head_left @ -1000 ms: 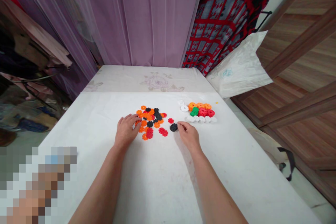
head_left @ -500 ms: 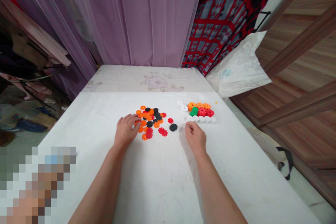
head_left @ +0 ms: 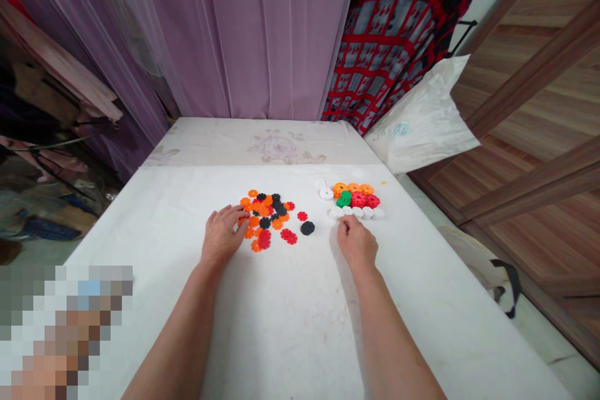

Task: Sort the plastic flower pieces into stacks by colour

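On the white table lies a loose pile of orange, black and red snowflake discs (head_left: 268,207). My left hand (head_left: 224,231) rests at the pile's left edge, fingers stretched out and touching orange discs. My right hand (head_left: 359,242) is closed just in front of a row of white discs (head_left: 370,213); whatever its fingers hold, if anything, is hidden. Behind that row are red discs (head_left: 364,200), a green piece (head_left: 344,199) and orange discs (head_left: 355,189). Between my hands lie a black disc (head_left: 307,228), a single red disc (head_left: 302,216) and overlapping red discs (head_left: 289,236).
The table cover (head_left: 290,325) is white, with a flower-printed strip at the far end. A white disc (head_left: 325,194) lies left of the sorted rows. A white bag (head_left: 422,122) leans at the right edge, near a wooden door (head_left: 525,112). Purple curtains (head_left: 253,31) hang behind.
My right hand has moved slightly right and turned, staying closed by the white row. My left hand stays on the pile's edge. The view has shifted a little.
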Demonstrator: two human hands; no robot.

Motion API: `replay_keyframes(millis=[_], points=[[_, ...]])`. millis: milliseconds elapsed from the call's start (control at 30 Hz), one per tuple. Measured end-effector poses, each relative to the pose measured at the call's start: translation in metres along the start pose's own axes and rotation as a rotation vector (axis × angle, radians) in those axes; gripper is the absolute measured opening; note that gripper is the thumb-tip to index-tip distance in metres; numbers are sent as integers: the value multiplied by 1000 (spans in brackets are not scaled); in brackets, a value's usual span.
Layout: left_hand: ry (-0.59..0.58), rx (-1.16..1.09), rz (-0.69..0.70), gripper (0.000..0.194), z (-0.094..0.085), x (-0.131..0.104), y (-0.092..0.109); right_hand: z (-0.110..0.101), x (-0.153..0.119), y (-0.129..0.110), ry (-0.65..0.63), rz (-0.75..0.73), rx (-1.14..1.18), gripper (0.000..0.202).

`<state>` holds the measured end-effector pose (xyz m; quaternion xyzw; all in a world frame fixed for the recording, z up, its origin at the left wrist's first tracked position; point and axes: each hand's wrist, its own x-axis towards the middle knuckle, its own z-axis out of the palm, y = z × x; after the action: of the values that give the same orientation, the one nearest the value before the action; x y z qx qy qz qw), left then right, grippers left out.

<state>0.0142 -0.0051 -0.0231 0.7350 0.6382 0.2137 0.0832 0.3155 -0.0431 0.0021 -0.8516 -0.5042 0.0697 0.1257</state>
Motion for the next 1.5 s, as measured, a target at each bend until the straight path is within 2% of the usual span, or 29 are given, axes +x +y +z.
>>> replay_keyframes(millis=[300, 567, 800, 1067, 1200, 1267, 1400, 1500], points=[[1, -2, -2, 28, 0, 0, 0, -5, 0, -7, -46, -10, -70, 30], [2, -3, 2, 29, 0, 0, 0, -1, -2, -4, -45, -30, -78, 29], [2, 0, 2, 29, -1, 0, 1, 4, -5, -6, -35, -159, 1, 29], [9, -6, 4, 29, 0, 0, 0, 8, -3, -5, -23, -144, 54, 28], [13, -4, 4, 28, 0, 0, 1, 15, -2, 0, 42, -171, 109, 23], [14, -6, 8, 29, 0, 0, 1, 17, -1, 2, 140, -200, 170, 21], [15, -8, 12, 29, 1, 0, -1, 15, 9, 5, 445, -409, 230, 20], [25, -6, 21, 28, 2, 0, -2, 9, 21, 9, 483, -506, 142, 21]])
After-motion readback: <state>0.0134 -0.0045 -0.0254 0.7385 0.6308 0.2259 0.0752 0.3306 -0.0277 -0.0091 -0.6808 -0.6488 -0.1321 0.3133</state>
